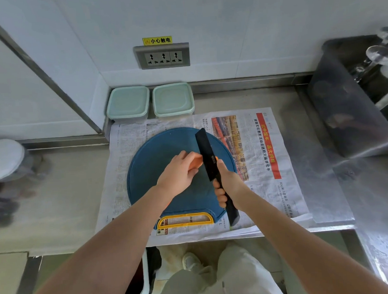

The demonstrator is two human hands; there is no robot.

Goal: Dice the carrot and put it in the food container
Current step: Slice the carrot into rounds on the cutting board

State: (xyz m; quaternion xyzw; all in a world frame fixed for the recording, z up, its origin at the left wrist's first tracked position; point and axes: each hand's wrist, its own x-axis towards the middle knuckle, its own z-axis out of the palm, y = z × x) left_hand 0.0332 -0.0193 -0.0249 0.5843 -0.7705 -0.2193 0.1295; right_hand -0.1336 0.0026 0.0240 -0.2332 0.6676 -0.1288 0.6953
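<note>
An orange carrot (196, 163) lies on a round blue cutting board (149, 169) with a yellow handle. My left hand (178, 173) grips the carrot from above, hiding most of it. My right hand (227, 185) grips the handle of a black cleaver-style knife (206, 153). The blade stands against the carrot's right end. A sliver of orange (216, 158) shows just right of the blade. Two lidded pale green food containers (128, 104) (173, 100) stand at the back against the wall.
A newspaper (267, 156) lies under the board on the steel counter (65, 198). A steel sink (352, 107) with a tap sits at the right. A white object (3, 159) rests at the far left. A wall socket (162, 56) is above the containers.
</note>
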